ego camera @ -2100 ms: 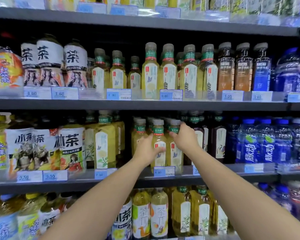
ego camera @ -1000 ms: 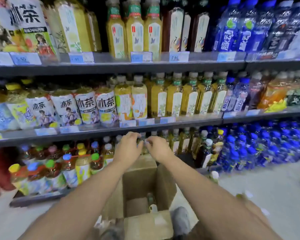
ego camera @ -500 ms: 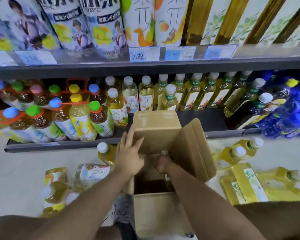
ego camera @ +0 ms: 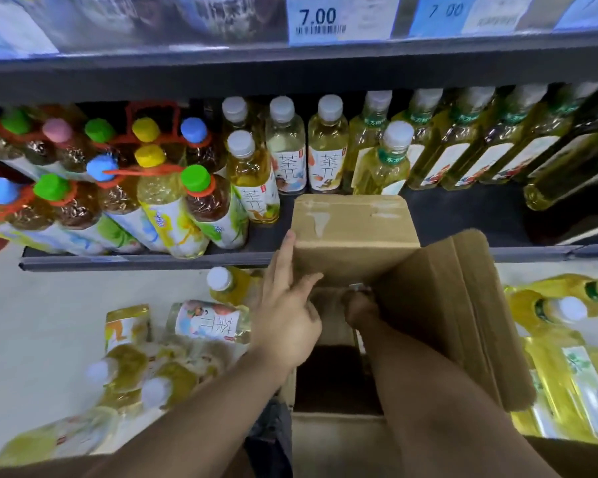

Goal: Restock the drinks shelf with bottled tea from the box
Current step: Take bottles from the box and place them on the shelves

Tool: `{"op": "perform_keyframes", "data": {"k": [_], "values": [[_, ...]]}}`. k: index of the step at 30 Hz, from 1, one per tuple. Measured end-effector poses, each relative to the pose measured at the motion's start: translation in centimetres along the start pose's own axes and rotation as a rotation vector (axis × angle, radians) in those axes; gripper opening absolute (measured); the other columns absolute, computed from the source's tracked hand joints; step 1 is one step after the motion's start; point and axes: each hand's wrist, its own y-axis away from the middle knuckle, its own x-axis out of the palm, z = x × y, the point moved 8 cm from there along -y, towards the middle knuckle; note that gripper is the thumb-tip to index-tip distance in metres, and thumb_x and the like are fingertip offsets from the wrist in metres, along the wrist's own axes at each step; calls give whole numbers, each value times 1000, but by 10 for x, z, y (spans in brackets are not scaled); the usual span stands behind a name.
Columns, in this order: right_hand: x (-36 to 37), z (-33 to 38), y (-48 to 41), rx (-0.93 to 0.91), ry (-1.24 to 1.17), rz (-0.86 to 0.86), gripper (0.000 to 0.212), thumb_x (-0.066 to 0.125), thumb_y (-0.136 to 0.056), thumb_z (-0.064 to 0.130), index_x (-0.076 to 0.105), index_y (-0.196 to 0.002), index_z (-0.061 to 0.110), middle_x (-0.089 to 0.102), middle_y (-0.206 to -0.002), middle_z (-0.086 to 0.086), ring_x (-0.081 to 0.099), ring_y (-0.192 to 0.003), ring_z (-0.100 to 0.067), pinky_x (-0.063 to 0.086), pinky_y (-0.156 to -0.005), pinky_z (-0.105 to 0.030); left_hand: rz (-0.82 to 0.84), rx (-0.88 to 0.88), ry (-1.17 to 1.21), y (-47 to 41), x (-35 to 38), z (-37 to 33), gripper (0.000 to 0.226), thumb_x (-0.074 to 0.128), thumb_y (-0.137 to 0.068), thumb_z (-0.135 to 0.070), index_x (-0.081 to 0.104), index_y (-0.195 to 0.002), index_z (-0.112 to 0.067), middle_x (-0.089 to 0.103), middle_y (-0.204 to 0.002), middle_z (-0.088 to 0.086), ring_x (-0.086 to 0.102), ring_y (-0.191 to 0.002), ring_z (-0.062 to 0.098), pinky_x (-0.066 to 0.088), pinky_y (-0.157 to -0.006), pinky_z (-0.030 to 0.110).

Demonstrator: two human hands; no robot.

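An open brown cardboard box point(ego camera: 354, 236) stands on the floor against the bottom shelf, its flaps raised. My left hand point(ego camera: 285, 312) rests flat on the box's left rim beside the far flap, fingers apart and holding nothing. My right hand point(ego camera: 359, 307) is down inside the box, fingers curled around the top of a bottle of tea point(ego camera: 357, 288); only its pale cap shows. Yellow bottled tea with white caps point(ego camera: 285, 146) stands in rows on the bottom shelf just behind the box.
Loose tea bottles point(ego camera: 208, 320) lie on the pale floor left of the box; shrink-wrapped yellow bottles point(ego camera: 563, 360) lie to its right. Bottles with coloured caps point(ego camera: 194, 198) fill the shelf's left part. The dark shelf edge point(ego camera: 135, 262) runs in front, with a price-tag rail point(ego camera: 337, 19) above.
My head and hands have dropped from the upper shelves to the box on the floor. Since half a second ago the view has closed in; my right hand stays inside the box.
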Motion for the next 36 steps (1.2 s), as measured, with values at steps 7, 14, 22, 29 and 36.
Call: {"op": "perform_keyframes", "data": {"k": [7, 14, 22, 29, 36], "values": [[11, -18, -13, 71, -96, -44, 35, 55, -93, 24, 56, -126, 13, 51, -123, -17, 51, -112, -37, 43, -98, -32, 21, -34, -43, -1, 0, -2, 33, 59, -81, -9, 73, -105, -26, -10, -165, -11, 25, -147, 26, 43, -105, 50], [-43, 5, 54, -146, -51, -250, 43, 63, -72, 39, 47, -109, 25, 49, -116, -13, 54, -98, -37, 53, -79, -45, 59, -42, -60, -1, 0, 2, 28, 57, -88, -15, 70, -110, -27, -19, -163, -16, 13, -151, 22, 37, -113, 45], [-154, 64, 202, -419, -50, -436, 33, 47, -90, 0, 54, -119, 14, 48, -104, -10, 48, -81, -23, 42, -61, -25, 292, -148, -183, 4, -44, -52, 62, 48, -97, -29, 26, -154, -22, -3, -166, 6, 2, -151, 36, 11, -122, 49], [-259, 122, 353, -659, 123, -742, 27, 46, -94, 14, 45, -109, 36, 44, -107, -5, 48, -93, -30, 46, -75, -38, 60, 55, 150, 20, -171, -163, 92, 73, -80, -39, 23, -154, -21, 48, -139, 6, 51, -126, 27, 45, -101, 37], [-360, 207, 522, -913, 90, -1014, 22, 48, -98, 13, 57, -118, 20, 46, -100, -2, 49, -93, -29, 47, -85, -38, -283, 216, 226, 13, -334, -258, 94, 66, -68, -60, 25, -148, -29, 55, -131, -2, 60, -115, 23, 54, -87, 45]]}}
